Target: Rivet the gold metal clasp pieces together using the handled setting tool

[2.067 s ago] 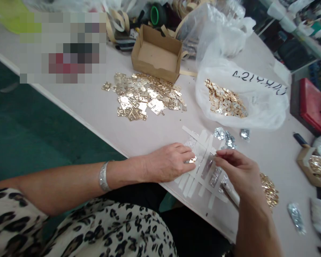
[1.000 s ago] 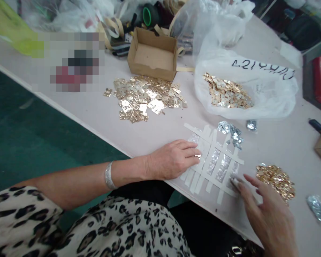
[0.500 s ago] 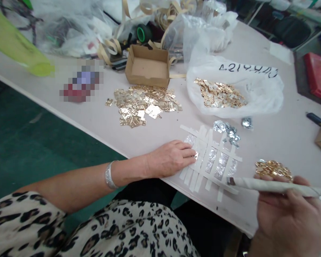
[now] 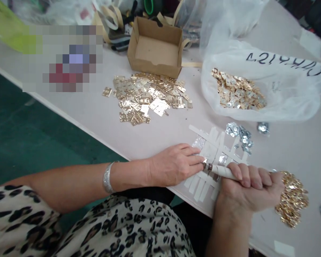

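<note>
My right hand [image 4: 253, 184] is wrapped around a slim rod-shaped tool [image 4: 223, 171] bound in white, its dark tip pointing left. That tip meets the fingertips of my left hand [image 4: 175, 164], where a small shiny metal plate [image 4: 204, 161] shows in part. The left fingers press the plate down on a pad of crossed white tape strips [image 4: 202, 185] and clear plastic. Just what the tip touches is hidden by the fingers. Silver round pieces [image 4: 239, 135] lie behind the pad, and a heap of gold ring-like pieces [image 4: 293, 200] is right of my right hand.
Gold flat plates [image 4: 149, 96] are heaped beyond my left hand, before a cardboard box [image 4: 155, 50]. A white plastic bag [image 4: 286, 96] holds more gold pieces at the back right. The table edge [image 4: 91, 132] runs diagonally along the left.
My right hand has swung left with the white-wrapped tool and brought its tip to the left fingertips. Its grip has turned into a fist. The left hand stays on the pad; the view has shifted.
</note>
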Tool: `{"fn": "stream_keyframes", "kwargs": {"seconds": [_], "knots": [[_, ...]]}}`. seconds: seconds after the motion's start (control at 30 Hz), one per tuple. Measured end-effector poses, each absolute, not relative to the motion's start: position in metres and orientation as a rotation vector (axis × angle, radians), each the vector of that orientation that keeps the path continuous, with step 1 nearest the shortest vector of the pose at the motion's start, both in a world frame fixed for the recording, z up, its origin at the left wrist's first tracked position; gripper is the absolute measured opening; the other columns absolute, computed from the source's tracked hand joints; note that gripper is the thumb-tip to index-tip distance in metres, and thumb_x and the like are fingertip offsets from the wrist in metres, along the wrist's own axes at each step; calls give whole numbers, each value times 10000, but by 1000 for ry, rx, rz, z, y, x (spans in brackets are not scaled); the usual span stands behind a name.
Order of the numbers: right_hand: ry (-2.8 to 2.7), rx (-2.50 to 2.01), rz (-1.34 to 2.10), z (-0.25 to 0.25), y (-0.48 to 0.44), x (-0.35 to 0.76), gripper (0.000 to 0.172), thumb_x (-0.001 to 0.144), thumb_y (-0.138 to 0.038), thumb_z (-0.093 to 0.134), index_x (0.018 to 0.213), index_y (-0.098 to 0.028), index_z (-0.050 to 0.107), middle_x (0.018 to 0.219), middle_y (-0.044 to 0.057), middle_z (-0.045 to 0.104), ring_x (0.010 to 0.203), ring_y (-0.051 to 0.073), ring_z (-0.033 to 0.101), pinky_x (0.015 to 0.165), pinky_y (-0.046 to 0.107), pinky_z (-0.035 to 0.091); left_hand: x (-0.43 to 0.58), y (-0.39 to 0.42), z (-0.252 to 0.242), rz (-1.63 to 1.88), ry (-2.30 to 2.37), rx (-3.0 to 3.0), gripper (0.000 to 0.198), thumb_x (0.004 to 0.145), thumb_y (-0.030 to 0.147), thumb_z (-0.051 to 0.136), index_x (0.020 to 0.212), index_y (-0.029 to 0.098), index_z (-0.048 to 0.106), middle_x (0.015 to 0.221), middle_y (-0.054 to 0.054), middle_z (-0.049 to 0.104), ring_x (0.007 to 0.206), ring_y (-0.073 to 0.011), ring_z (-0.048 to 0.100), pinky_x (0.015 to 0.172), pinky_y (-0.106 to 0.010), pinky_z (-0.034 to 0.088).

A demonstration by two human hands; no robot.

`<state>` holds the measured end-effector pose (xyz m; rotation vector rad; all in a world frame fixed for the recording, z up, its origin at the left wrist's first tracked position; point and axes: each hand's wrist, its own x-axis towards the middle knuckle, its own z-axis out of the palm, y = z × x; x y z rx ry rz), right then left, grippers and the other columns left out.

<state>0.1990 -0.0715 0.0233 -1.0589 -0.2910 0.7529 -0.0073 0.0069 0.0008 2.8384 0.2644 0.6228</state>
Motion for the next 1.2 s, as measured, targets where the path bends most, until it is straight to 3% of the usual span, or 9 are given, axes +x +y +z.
{"fn": "stream_keyframes", "kwargs": {"seconds": [0.33,0.57,0.8,0.9,1.1,1.2], "knots": [[-364,-747,874,10,-67,209,446,750,-224,556,482,-225,200,343,-122,159,255,42,212,311,200,247,-10,11,3,536,229,2753,249,1006,185,444,1115,149,665,1314,-57,635,1283,-234,530,1059,-382,458],[-749,-910,786,35,-71,171,472,884,-342,530,532,-200,250,428,-81,308,346,52,347,402,248,390,-9,7,1,579,276,2734,232,1006,209,465,1092,163,675,1306,-68,643,1274,-213,550,1095,-376,446],[-683,-869,771,34,-67,183,460,885,-350,482,531,-205,227,385,-94,192,290,37,202,314,216,278,-9,6,-2,639,254,2784,217,993,196,490,1100,149,672,1284,-81,655,1249,-218,575,1059,-378,479],[-705,-859,753,30,-68,183,434,870,-342,472,531,-208,235,387,-94,211,291,36,215,316,216,280,-9,6,-1,624,254,2799,214,995,197,490,1094,146,673,1288,-75,654,1250,-222,575,1060,-381,477],[-820,-871,793,36,-70,173,439,972,-337,342,561,-202,268,437,-79,247,342,45,291,395,230,338,-9,8,2,587,242,2785,240,1005,205,457,1083,152,678,1306,-74,646,1258,-221,567,1071,-376,467],[-901,-944,821,45,-67,161,386,926,-258,415,559,-196,313,462,-71,299,374,54,322,431,248,346,-9,9,2,594,247,2758,231,999,200,466,1067,149,680,1299,-77,649,1253,-223,569,1067,-381,470]]}}
